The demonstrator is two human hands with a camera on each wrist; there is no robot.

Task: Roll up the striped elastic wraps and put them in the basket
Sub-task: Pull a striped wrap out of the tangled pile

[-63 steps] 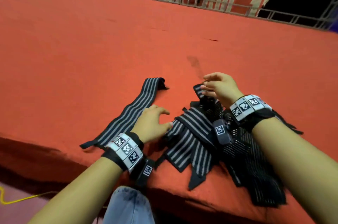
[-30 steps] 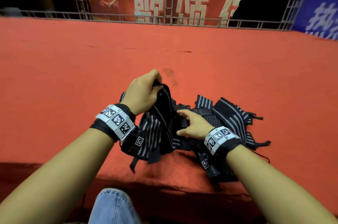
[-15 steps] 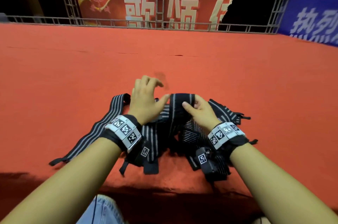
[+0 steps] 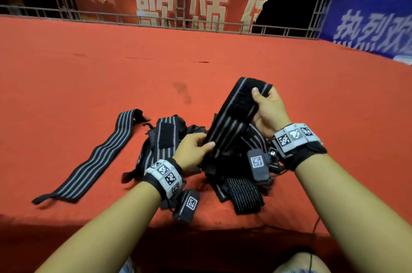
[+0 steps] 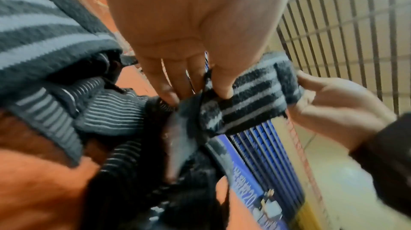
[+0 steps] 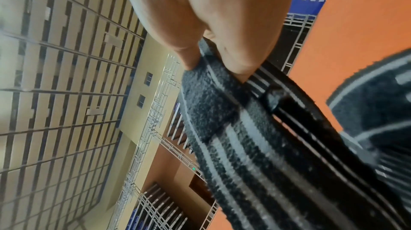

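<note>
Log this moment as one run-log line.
left hand: grips lower part of lifted wrap | right hand: pinches its top end | wrap pile, flat wrap: on red cloth | basket: not in view

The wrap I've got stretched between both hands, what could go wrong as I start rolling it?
The held wrap has its lower end down in the pile, so rolling may drag neighbouring wraps along. The right hand pinches only its top edge, which could slip. The left hand grips mid-strip, so the roll may start loose.
</note>
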